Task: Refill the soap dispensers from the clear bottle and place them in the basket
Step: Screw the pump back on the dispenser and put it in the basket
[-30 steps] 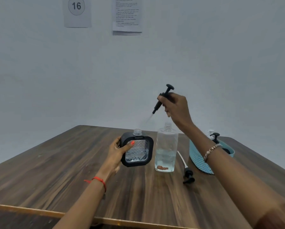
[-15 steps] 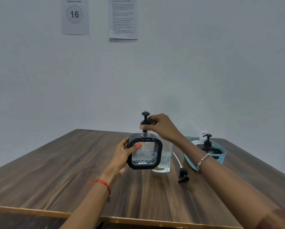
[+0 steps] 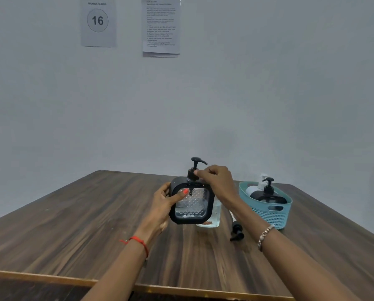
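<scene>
My left hand [image 3: 163, 205] grips the left side of a square black soap dispenser [image 3: 192, 206] with a clear patterned window, held slightly tilted above the table. A black pump [image 3: 195, 168] sits in its neck, and my right hand [image 3: 216, 179] pinches the pump's collar. Behind the dispenser stands the clear bottle [image 3: 212, 216], mostly hidden, with some liquid at its bottom. To the right, a teal basket [image 3: 270, 213] holds a black dispenser [image 3: 268, 195] and a white one [image 3: 256, 186].
A loose black pump with its white tube [image 3: 236, 231] lies on the wooden table [image 3: 84, 224] between the clear bottle and the basket. The table's near edge runs along the bottom of the view. Papers hang on the wall behind.
My right hand brought the pump down from high above the bottle and set it into the black dispenser's neck. The dispenser moved right, in front of the clear bottle.
</scene>
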